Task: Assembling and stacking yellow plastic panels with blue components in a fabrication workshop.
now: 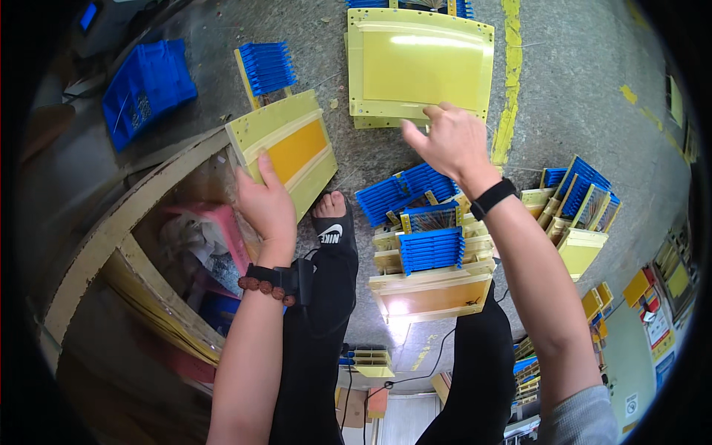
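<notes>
Left hand (265,202) grasping small yellow panel (285,144) by its lower edge, long axis up-right across crate (111,230) rim. Right hand (451,141) released, fingers loosely curled, at near edge of large yellow panel (419,67) on floor (578,96); right nearer.

A factory floor: painted yellow line (510,67) on concrete, stacked yellow panels (434,289), blue plastic bin (148,85).

Both hands (265,204) (450,141) outstretched, fingers curled.
</notes>
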`<state>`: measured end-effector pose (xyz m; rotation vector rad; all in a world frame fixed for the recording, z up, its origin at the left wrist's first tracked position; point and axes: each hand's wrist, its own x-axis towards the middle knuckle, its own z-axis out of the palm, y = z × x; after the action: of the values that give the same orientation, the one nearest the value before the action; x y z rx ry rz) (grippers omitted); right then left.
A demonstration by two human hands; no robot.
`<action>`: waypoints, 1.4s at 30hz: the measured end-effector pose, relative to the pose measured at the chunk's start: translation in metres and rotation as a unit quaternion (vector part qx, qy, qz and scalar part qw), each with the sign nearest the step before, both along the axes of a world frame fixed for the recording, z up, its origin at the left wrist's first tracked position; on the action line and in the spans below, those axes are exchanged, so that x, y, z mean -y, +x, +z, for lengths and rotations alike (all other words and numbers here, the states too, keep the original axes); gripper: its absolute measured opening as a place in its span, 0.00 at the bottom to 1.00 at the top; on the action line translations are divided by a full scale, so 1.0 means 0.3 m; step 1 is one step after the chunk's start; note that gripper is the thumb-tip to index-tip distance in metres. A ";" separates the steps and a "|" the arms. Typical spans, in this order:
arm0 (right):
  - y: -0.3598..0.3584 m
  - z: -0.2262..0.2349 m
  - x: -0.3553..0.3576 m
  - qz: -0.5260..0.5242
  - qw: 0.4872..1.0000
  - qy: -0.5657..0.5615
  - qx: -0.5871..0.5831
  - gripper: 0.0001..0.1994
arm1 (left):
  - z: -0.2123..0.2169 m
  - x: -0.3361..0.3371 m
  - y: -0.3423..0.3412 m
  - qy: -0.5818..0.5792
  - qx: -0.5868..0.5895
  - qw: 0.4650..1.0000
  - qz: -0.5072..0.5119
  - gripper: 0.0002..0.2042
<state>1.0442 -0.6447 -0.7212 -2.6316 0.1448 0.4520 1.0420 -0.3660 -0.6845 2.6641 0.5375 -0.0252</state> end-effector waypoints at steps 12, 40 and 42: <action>0.009 -0.160 -0.095 0.050 0.991 -0.100 0.072 0.07 | -0.010 0.039 -0.003 0.012 0.019 1.000 -0.007 0.18; -0.023 -0.155 -0.046 0.069 0.989 -0.063 0.118 0.02 | -0.010 0.010 0.004 0.027 0.011 1.000 0.004 0.19; -0.006 -0.159 -0.058 0.080 0.988 -0.093 0.097 0.02 | -0.011 0.008 0.005 0.041 -0.002 0.999 0.002 0.19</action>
<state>1.0423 -0.6272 -0.7688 -2.8666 -0.0923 0.2413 1.0435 -0.3683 -0.6877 2.7424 0.5568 -0.0086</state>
